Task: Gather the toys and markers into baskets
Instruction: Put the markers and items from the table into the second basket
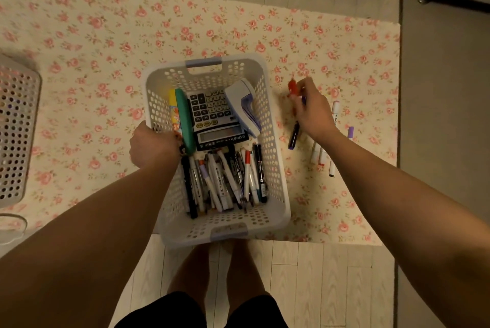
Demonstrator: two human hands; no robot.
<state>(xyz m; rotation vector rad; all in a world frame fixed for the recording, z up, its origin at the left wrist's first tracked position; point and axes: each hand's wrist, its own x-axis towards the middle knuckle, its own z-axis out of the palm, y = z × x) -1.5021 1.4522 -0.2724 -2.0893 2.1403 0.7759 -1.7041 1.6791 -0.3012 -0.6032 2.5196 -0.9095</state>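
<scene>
Basket point(265, 224) on rug point(106, 36), left hand point(153, 146) gripping its rim, right hand point(316, 113) curled round red marker point(292, 87) and purple marker point(293, 138).

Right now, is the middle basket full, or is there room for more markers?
Partly full. The basket holds a layer of markers and a calculator, but its perforated walls show well above them.

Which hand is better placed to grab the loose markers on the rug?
Right. The right hand is beside the loose markers, right of the basket, though its fingers pinch a red marker. The left hand grips the basket's left rim.
</scene>
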